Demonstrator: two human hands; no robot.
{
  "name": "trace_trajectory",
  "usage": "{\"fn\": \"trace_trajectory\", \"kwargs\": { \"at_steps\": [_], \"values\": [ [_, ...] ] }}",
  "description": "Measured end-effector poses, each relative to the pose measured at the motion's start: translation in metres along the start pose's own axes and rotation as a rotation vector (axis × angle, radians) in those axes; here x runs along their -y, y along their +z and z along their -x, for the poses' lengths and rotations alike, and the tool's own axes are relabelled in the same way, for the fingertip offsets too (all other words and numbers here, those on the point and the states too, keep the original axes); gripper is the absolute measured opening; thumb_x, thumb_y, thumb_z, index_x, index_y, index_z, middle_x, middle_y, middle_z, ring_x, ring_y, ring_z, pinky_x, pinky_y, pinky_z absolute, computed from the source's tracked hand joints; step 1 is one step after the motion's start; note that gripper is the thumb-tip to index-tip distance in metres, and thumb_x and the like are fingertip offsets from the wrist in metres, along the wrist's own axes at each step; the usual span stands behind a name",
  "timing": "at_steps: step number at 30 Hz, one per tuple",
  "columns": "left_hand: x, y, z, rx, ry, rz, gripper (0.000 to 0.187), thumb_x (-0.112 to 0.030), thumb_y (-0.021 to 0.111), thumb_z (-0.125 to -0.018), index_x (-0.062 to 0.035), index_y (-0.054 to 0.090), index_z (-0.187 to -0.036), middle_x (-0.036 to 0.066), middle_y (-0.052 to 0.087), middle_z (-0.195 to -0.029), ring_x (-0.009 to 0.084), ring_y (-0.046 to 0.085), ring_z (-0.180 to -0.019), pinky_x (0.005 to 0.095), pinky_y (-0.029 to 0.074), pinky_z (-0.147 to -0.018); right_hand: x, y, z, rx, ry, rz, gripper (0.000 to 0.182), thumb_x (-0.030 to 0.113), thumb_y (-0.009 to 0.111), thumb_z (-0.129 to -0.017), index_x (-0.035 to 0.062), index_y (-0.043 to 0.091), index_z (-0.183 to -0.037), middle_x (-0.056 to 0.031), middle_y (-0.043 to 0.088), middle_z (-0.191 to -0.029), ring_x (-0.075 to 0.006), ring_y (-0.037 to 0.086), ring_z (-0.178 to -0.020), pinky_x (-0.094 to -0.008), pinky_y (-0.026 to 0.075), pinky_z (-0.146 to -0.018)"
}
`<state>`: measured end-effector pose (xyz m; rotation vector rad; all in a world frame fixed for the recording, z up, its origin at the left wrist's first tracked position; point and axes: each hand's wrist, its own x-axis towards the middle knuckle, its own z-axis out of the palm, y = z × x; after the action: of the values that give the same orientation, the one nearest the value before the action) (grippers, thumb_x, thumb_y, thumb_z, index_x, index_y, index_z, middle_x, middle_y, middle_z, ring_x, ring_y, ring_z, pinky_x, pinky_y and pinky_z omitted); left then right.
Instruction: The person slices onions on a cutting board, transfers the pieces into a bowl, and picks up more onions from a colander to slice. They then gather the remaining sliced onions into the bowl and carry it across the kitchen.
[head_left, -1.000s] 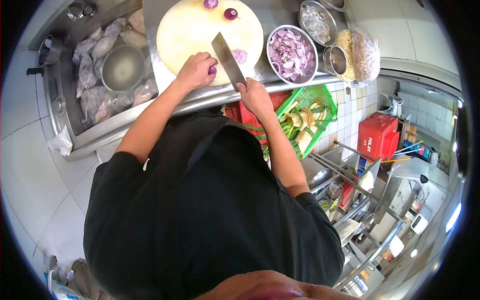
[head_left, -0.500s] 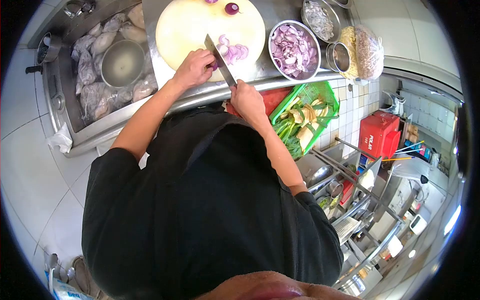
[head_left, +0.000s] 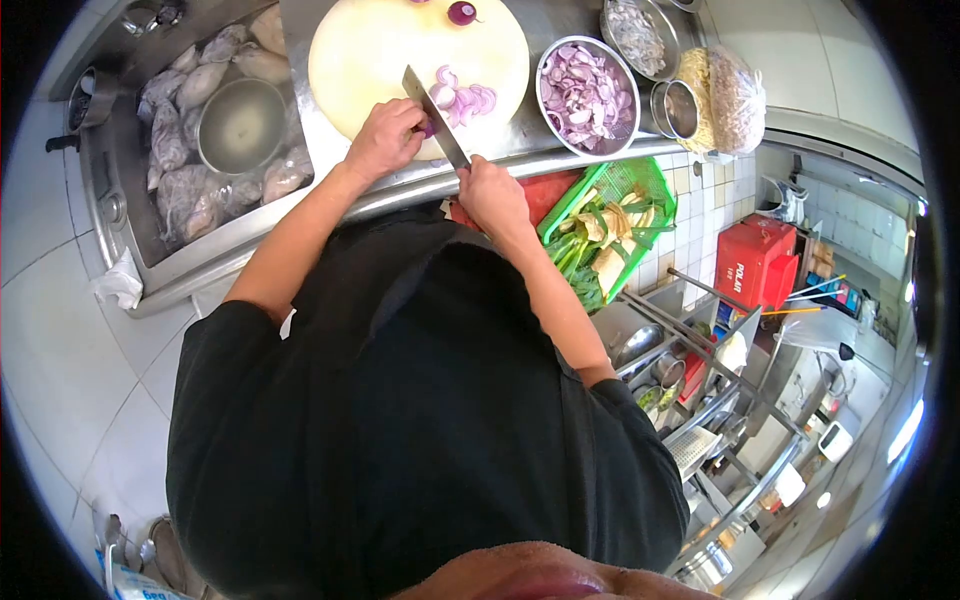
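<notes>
Our left hand (head_left: 388,138) grips 1 purple onion (head_left: 427,128) on the round board (head_left: 345,60). Our right hand (head_left: 492,197) clasps the cleaver (head_left: 436,118), its blade beside the onion; cut slices (head_left: 464,102) lie just beyond it.

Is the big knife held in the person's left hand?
No, the knife is gripped by the right hand.

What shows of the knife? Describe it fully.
The knife has a broad grey metallic blade with a squared far end. It slants over the pale cutting board, between the left hand, which holds a purple onion piece, and the slices. The right hand grips it, hiding the handle. Whether its edge touches the onion is unclear.
</notes>
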<state>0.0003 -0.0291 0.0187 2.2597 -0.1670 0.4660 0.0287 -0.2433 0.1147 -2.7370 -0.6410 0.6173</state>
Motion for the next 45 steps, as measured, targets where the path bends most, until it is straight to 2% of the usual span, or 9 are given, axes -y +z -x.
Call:
{"fn": "trace_trajectory", "kwargs": {
  "at_steps": [10, 13, 16, 19, 22, 25, 29, 34, 45],
  "values": [
    [0.000, 0.000, 0.002, -0.042, -0.032, 0.017, 0.019, -0.005, 0.074, -0.078, -0.0041, 0.065, -0.094, 0.010, 0.065, -0.099, 0.0327, 0.063, -0.096, 0.0427, 0.048, -0.087, -0.003, 0.007, -0.014, 0.055, 0.020, -0.037, 0.031, 0.030, 0.061, -0.099, -0.0003, 0.068, -0.102, -0.0287, 0.072, -0.092, -0.0481, 0.070, -0.092, -0.0563, 0.055, -0.085],
    [-0.003, -0.003, -0.001, 0.020, -0.082, 0.003, 0.024, -0.011, 0.074, -0.083, -0.0033, 0.066, -0.104, 0.014, 0.068, -0.109, 0.0344, 0.064, -0.105, 0.0419, 0.050, -0.093, -0.017, -0.003, -0.021, 0.098, 0.001, -0.090, 0.034, 0.032, 0.061, -0.099, -0.0008, 0.068, -0.103, -0.0297, 0.072, -0.098, -0.0487, 0.068, -0.099, -0.0563, 0.053, -0.089],
    [-0.004, -0.008, -0.011, 0.201, -0.145, -0.141, 0.029, -0.015, 0.074, -0.084, -0.0034, 0.066, -0.110, 0.016, 0.068, -0.105, 0.0351, 0.066, -0.104, 0.0416, 0.052, -0.090, -0.023, 0.000, -0.024, 0.036, 0.048, -0.088, 0.035, 0.033, 0.061, -0.099, -0.0008, 0.068, -0.104, -0.0305, 0.071, -0.099, -0.0487, 0.068, -0.100, -0.0562, 0.053, -0.090],
    [-0.032, -0.014, -0.028, 0.339, -0.586, -0.156, 0.033, -0.019, 0.075, -0.085, -0.0029, 0.067, -0.113, 0.019, 0.068, -0.103, 0.0348, 0.068, -0.102, 0.0422, 0.054, -0.084, -0.023, 0.003, -0.024, 0.012, 0.034, -0.092, 0.034, 0.033, 0.061, -0.099, -0.0004, 0.067, -0.105, -0.0304, 0.071, -0.098, -0.0491, 0.068, -0.099, -0.0568, 0.053, -0.089],
    [-0.040, -0.018, -0.026, 0.310, -0.723, -0.027, 0.031, -0.016, 0.075, -0.086, -0.0017, 0.066, -0.111, 0.017, 0.068, -0.103, 0.0338, 0.069, -0.101, 0.0423, 0.055, -0.082, -0.013, 0.002, -0.018, 0.015, 0.049, -0.121, 0.035, 0.033, 0.060, -0.099, -0.0008, 0.067, -0.105, -0.0311, 0.071, -0.097, -0.0495, 0.069, -0.096, -0.0575, 0.054, -0.088],
    [-0.015, -0.012, -0.001, 0.016, -0.194, 0.020, 0.024, -0.011, 0.075, -0.085, -0.0014, 0.067, -0.106, 0.015, 0.068, -0.103, 0.0325, 0.069, -0.100, 0.0409, 0.055, -0.084, -0.004, 0.002, -0.011, 0.003, 0.062, -0.111, 0.034, 0.032, 0.060, -0.100, -0.0013, 0.067, -0.104, -0.0314, 0.071, -0.096, -0.0495, 0.069, -0.093, -0.0579, 0.054, -0.086],
    [0.003, -0.011, -0.004, 0.130, -0.029, 0.050, 0.016, -0.004, 0.072, -0.085, -0.0014, 0.069, -0.101, 0.013, 0.068, -0.102, 0.0328, 0.067, -0.097, 0.0400, 0.054, -0.084, -0.001, 0.007, -0.011, 0.011, 0.066, -0.061, 0.032, 0.030, 0.061, -0.099, -0.0012, 0.067, -0.103, -0.0304, 0.072, -0.094, -0.0489, 0.070, -0.093, -0.0577, 0.055, -0.085],
    [0.004, -0.011, -0.009, 0.109, 0.051, 0.000, 0.014, -0.004, 0.072, -0.084, -0.0018, 0.069, -0.097, 0.012, 0.067, -0.101, 0.0327, 0.065, -0.095, 0.0422, 0.051, -0.083, 0.011, -0.017, 0.003, 0.020, 0.043, -0.032, 0.030, 0.029, 0.060, -0.100, -0.0007, 0.066, -0.103, -0.0284, 0.073, -0.090, -0.0482, 0.071, -0.090, -0.0573, 0.056, -0.084],
    [0.006, 0.002, 0.003, 0.015, 0.009, 0.007, 0.014, -0.003, 0.072, -0.083, -0.0013, 0.069, -0.096, 0.013, 0.069, -0.104, 0.0321, 0.064, -0.101, 0.0418, 0.050, -0.092, 0.009, -0.004, -0.002, 0.002, 0.004, -0.008, 0.027, 0.025, 0.058, -0.099, -0.0002, 0.068, -0.100, -0.0286, 0.072, -0.086, -0.0469, 0.072, -0.085, -0.0566, 0.057, -0.081]
  ]
}}
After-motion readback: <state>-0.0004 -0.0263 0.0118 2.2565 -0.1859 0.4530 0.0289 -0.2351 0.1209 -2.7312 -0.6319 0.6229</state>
